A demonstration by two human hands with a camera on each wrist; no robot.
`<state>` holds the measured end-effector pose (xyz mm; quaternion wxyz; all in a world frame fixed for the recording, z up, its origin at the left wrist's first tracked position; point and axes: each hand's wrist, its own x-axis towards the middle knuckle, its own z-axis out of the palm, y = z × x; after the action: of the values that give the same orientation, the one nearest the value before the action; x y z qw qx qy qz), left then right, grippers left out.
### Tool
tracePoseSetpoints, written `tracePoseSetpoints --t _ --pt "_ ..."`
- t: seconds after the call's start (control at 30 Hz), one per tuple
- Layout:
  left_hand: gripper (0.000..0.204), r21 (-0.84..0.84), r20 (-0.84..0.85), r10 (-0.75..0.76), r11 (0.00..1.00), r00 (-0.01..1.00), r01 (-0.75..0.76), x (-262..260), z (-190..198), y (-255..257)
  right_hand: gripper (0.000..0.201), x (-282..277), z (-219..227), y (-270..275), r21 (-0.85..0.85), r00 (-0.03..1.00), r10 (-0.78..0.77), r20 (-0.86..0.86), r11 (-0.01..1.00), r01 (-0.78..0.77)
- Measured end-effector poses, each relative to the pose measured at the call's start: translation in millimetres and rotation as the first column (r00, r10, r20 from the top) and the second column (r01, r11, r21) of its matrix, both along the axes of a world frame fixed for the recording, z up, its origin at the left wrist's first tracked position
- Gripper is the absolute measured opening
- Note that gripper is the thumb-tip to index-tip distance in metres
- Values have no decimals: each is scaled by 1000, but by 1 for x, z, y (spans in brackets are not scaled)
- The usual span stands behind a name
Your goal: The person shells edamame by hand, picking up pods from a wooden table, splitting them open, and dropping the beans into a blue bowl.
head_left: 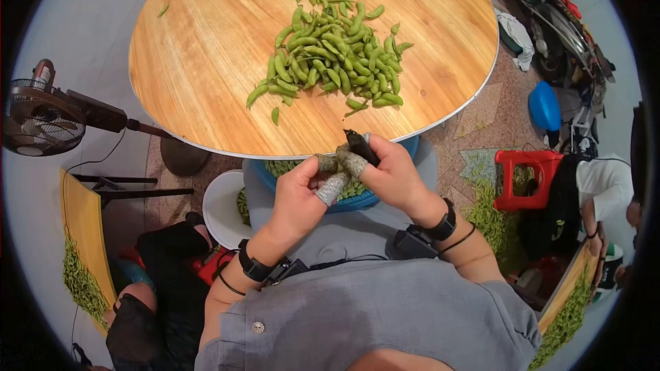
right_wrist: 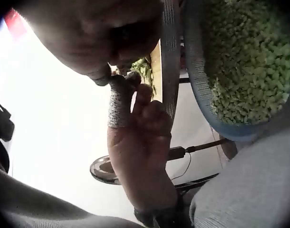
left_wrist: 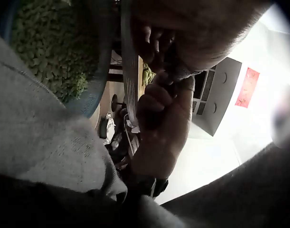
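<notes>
Both hands pinch one pod at the table edge, over the basin.
Taped fingertips (head_left: 335,187) of left hand (head_left: 297,199) and right hand (head_left: 392,177) curl round the pod (head_left: 328,163); its long axis runs roughly left-right, ends hidden by fingers. Right hand also grips a dark blade (head_left: 360,145) pointing up-left. Below: blue basin (head_left: 357,202) of shelled beans. Beyond: table (head_left: 199,62) with pod pile (head_left: 333,55).

green pod (head_left: 342,153) pinched between fingertips above the blue basin (head_left: 364,200).
</notes>
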<state>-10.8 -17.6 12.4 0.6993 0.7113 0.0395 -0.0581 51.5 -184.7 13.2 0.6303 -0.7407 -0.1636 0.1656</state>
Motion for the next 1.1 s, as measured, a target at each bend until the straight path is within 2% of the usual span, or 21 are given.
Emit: tracePoseSetpoints --t 0.03,0.07,0.13,0.2,0.23,0.3,0.4,0.47,0.57,0.6,0.63,0.73,0.8,0.83,0.87,0.9,0.93,0.97,1.0,1.03,1.1 --pt "16 -51 -107 -18 999 994 13 0 5 0 19 3 0 0 21 997 43 -66 999 -42" --pt "16 -48 -114 -20 999 993 15 -1 1 3 20 4 -1 0 45 988 88 -131 996 -82" --pt "15 -194 -140 -137 975 981 109 -1 -8 10 21 1 -2 -1 39 983 87 -160 996 -82" --pt "15 -190 -207 -99 980 973 59 -1 -1 13 23 -2 -2 -1 31 979 93 -183 996 -89" --pt "15 -182 -269 -61 983 961 11 -1 2 14 25 -5 -3 -2 14 991 101 -93 995 -100" --pt "15 -173 -242 -52 985 969 10 -1 -4 15 27 -9 0 -5 -1 994 112 -6 994 -112" --pt "15 -152 -217 -64 988 974 31 0 -8 14 33 -12 6 -13 -105 954 275 -121 952 -287" --pt "15 -139 -217 -83 989 973 53 2 -9 13 32 -13 7 -13 -87 958 260 -120 959 -271" --pt "14 -28 -174 -77 997 982 73 2 -9 13 32 -16 -4 -10 -59 969 236 -71 969 -240" --pt "9 272 65 -74 961 995 54 2 -8 12 32 -17 -9 -9 -48 974 224 -26 973 -225" --pt "6 535 291 -139 844 947 -40 2 -8 11 32 -18 -10 -8 -48 974 224 -27 973 -225" --pt "9 618 387 -199 781 900 -93 -1 -12 8 34 -18 -16 -6 -77 974 223 -23 971 -225" --pt "9 617 403 -232 783 885 -76 1 -15 12 33 -16 -25 -4 -26 965 236 117 972 -235" --pt "10 617 418 -264 785 869 -58 1 -15 15 33 -16 -23 -5 -26 965 235 115 972 -234" --pt "10 616 415 -264 786 871 -56 1 -14 19 31 -15 -16 -7 71 943 281 -180 960 -272" --pt "11 418 236 -234 901 943 119 0 -12 24 31 -14 -9 -9 174 830 328 -452 944 -279" --pt "12 163 43 -249 957 968 239 0 -11 28 31 -11 -1 -12 175 829 328 -453 944 -278" --pt "12 163 40 -251 957 967 241 0 -12 33 31 -7 8 -16 376 621 428 -656 899 -223" --pt "13 -301 -116 -314 915 942 268 0 -14 37 32 -5 13 -19 540 355 538 -765 835 -102" --pt "13 -698 -222 -428 697 876 164 1 -15 39 32 -3 13 -19 540 356 537 -765 835 -100" --pt "12 -717 -235 -432 682 870 145 3 -11 32 31 1 13 -20 506 352 516 -781 853 -128"
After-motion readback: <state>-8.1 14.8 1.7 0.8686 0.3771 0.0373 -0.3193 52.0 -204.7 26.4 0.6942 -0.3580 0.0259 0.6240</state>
